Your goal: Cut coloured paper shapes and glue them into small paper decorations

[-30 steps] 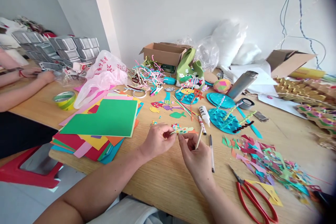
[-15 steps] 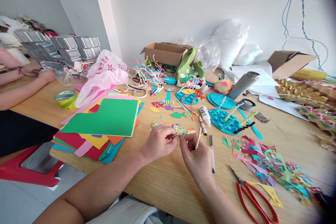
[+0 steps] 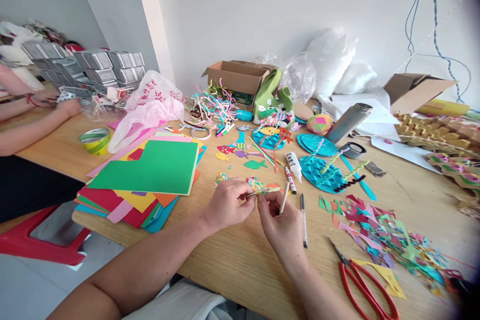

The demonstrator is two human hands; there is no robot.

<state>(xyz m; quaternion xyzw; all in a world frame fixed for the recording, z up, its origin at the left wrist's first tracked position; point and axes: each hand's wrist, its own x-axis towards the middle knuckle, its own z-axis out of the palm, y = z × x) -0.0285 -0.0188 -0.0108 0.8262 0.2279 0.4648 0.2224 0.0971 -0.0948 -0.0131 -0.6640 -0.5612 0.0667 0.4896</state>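
Over the near part of the table, my left hand [image 3: 229, 203] pinches a small pale-green, dotted paper cutout [image 3: 265, 191], seen nearly edge-on. My right hand [image 3: 283, 217] is closed around a thin wooden stick [image 3: 284, 198], which points up between its fingers. Its thumb and fingertip meet at the cutout's near edge. Just beyond the hands lie little heaps of coloured paper bits [image 3: 254, 183] and several paper fish, among them a green fish [image 3: 255, 164] and a yellow fish [image 3: 222, 156]. A capped pen [image 3: 304, 222] lies right of my right hand, with a red-and-white marker [image 3: 290, 180] behind it.
Coloured paper sheets [image 3: 161, 167] are stacked at left. Red-handled scissors [image 3: 362, 285] and paper scraps [image 3: 390, 235] lie at right. Farther back are a glue bottle [image 3: 294, 166], blue discs [image 3: 318, 174], a steel flask [image 3: 348, 122] and pipe cleaners [image 3: 210, 107]. Another person's hands [image 3: 69, 107] work at far left.
Both hands keep almost the same pose around the cutout and stick. The stick leans slightly more to the right. At far left, the other person's hands have shifted a little with a small white item.
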